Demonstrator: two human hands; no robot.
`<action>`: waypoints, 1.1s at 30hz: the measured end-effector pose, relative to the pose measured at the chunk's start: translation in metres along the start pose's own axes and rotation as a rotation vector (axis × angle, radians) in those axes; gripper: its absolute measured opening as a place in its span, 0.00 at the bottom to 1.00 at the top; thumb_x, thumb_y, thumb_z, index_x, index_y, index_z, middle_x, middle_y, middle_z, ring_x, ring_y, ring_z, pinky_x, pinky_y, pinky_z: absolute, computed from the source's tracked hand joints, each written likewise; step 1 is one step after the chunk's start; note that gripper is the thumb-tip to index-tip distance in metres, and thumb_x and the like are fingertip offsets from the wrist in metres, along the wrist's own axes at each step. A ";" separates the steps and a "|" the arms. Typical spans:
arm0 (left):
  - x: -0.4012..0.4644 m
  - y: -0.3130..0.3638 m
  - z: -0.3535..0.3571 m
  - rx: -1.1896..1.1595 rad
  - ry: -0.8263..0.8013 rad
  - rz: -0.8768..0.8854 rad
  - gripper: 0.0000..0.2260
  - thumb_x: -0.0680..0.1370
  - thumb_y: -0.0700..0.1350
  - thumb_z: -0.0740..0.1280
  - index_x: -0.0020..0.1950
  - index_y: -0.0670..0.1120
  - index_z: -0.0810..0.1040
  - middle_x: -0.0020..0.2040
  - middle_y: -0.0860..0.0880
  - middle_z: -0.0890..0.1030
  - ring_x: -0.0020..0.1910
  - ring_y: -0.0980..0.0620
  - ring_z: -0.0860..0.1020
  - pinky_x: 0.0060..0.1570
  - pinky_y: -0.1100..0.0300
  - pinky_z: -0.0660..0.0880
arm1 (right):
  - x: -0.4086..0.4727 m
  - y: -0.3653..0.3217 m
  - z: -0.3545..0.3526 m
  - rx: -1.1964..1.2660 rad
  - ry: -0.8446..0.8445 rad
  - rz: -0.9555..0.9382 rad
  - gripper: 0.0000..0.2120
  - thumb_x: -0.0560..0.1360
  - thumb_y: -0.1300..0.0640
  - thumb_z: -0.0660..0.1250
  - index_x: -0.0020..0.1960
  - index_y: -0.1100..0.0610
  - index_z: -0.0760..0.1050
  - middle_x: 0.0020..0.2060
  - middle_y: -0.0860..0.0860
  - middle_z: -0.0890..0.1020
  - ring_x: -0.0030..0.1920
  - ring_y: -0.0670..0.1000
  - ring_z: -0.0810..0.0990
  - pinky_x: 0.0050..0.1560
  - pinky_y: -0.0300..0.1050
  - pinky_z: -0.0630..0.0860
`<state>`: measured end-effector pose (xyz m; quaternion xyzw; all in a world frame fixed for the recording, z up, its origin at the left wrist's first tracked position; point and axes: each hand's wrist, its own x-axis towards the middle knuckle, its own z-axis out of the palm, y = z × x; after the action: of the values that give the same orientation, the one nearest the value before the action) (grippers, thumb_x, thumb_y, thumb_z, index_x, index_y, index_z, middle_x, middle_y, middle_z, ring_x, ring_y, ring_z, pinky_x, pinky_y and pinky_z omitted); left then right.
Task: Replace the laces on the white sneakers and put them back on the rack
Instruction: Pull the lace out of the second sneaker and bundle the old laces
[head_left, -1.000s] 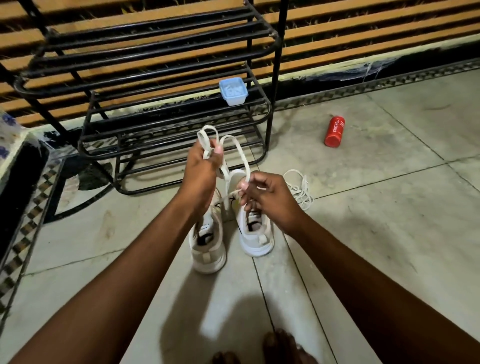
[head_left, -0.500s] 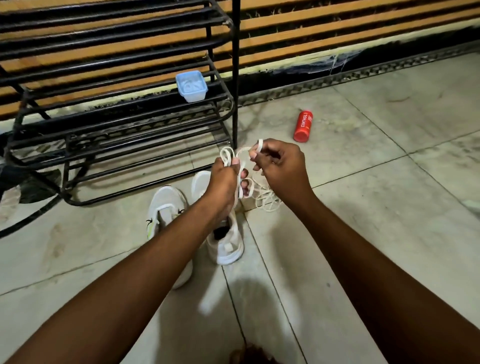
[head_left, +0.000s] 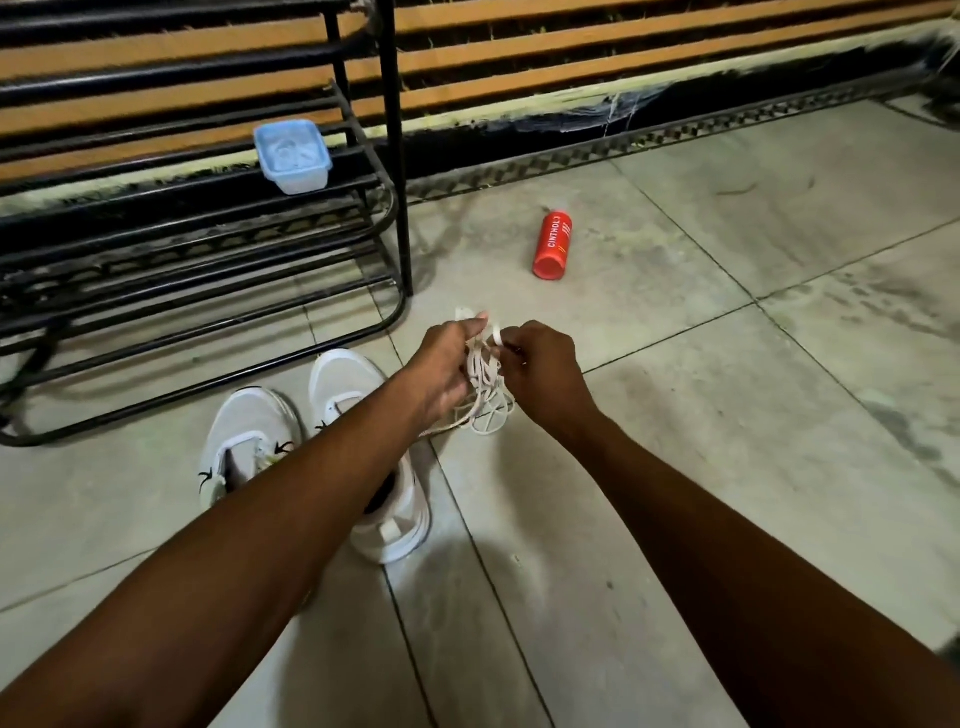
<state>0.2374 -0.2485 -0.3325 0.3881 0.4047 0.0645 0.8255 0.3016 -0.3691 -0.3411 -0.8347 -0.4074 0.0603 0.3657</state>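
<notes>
Two white sneakers stand side by side on the tiled floor, toes toward the rack: the left sneaker (head_left: 244, 436) and the right sneaker (head_left: 348, 384), whose heel end my left forearm partly hides. Both have no laces in them. A bundle of white laces (head_left: 485, 387) hangs in loops between my hands, just right of the sneakers. My left hand (head_left: 447, 364) grips the bundle from the left. My right hand (head_left: 540, 369) pinches lace strands from the right. The black metal shoe rack (head_left: 208, 249) stands beyond the sneakers at the left.
A small blue lidded plastic box (head_left: 292, 155) sits on a rack shelf. A red can (head_left: 552, 244) lies on the floor to the right of the rack. A slatted wooden wall (head_left: 623, 47) runs along the back. Floor tiles stretch to the right.
The laces, held high and stretched above the sneakers a second ago, are now gathered into a bundle lower and to the right of the sneakers. My view has shifted right.
</notes>
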 end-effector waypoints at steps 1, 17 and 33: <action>0.000 -0.003 -0.004 0.101 0.019 0.016 0.09 0.83 0.44 0.65 0.53 0.38 0.77 0.38 0.41 0.79 0.30 0.47 0.79 0.31 0.58 0.77 | -0.001 0.002 0.003 -0.041 -0.053 -0.002 0.10 0.77 0.61 0.65 0.37 0.62 0.75 0.34 0.59 0.75 0.37 0.60 0.77 0.39 0.51 0.69; 0.001 -0.011 -0.055 1.388 0.158 0.319 0.15 0.75 0.37 0.68 0.61 0.45 0.82 0.62 0.41 0.82 0.63 0.42 0.78 0.54 0.59 0.74 | -0.040 0.023 0.037 -0.450 -0.556 -0.002 0.27 0.78 0.53 0.68 0.75 0.53 0.66 0.73 0.58 0.65 0.69 0.63 0.65 0.62 0.59 0.75; 0.000 -0.035 -0.041 1.490 0.164 0.268 0.15 0.77 0.44 0.69 0.63 0.43 0.75 0.64 0.38 0.78 0.64 0.38 0.76 0.52 0.55 0.72 | -0.040 0.039 0.030 -0.155 -0.345 0.070 0.12 0.76 0.65 0.65 0.58 0.65 0.78 0.56 0.63 0.80 0.57 0.63 0.78 0.57 0.49 0.72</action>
<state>0.2010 -0.2485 -0.3716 0.8827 0.3505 -0.0974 0.2976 0.2876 -0.3969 -0.3963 -0.8512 -0.4382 0.1835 0.2229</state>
